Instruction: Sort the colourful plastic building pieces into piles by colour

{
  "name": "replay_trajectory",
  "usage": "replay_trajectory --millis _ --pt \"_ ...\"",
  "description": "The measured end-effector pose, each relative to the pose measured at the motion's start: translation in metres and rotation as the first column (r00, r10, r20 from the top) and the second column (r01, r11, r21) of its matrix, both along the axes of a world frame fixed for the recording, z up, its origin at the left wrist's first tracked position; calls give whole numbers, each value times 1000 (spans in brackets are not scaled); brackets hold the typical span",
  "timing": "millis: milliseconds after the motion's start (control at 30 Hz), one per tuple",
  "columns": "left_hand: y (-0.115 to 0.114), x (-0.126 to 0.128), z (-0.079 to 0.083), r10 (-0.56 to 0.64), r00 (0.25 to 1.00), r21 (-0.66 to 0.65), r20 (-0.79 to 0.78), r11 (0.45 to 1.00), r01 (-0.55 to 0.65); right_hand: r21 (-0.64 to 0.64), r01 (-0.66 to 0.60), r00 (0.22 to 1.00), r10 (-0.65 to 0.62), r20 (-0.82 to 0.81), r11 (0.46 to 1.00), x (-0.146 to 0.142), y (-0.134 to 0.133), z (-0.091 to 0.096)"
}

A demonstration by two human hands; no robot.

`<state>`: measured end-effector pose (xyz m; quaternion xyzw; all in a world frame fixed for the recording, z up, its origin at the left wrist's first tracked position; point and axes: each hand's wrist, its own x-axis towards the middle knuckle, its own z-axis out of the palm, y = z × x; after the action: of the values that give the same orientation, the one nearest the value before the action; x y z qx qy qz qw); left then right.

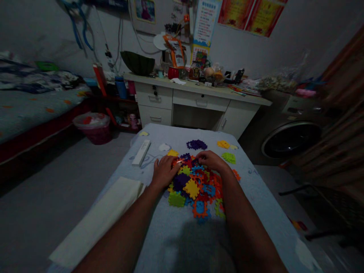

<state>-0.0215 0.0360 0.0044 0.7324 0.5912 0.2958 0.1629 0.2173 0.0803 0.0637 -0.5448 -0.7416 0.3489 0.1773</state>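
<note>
A mixed heap of colourful plastic interlocking pieces [191, 189] with toothed edges lies at the middle of the cloth-covered table [159, 239]. My left hand [165, 170] rests on the heap's left side, fingers spread over orange and lime pieces. At the far right of the heap, my right hand [212, 161] bends its fingertips together on a dark purple piece [195, 162]; the fingers partly hide it. Behind the hands sits a separate cluster of purple pieces [196, 144]. Yellow pieces [223, 144] and lime pieces [228, 157] lie in small groups to the right.
A long white box [141, 152] and a folded pale cloth [99, 220] lie on the table's left side. Beyond stands a desk [200, 96] crowded with items. A washing machine [290, 129] is at right, a lined bin [93, 127] at left.
</note>
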Motion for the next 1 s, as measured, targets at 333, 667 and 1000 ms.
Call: replay_trajectory --millis 333,667,1000 --pt "2 -1 -4 61 996 68 -63 996 -57 -42 204 872 -201 -447 978 18 -6 8" --pt "2 -2 4 38 999 6 23 999 -38 417 336 940 -327 -94 845 -18 64 -4" --pt "3 -3 2 44 998 6 53 999 -44 492 35 929 -210 305 870 -43 86 -22"
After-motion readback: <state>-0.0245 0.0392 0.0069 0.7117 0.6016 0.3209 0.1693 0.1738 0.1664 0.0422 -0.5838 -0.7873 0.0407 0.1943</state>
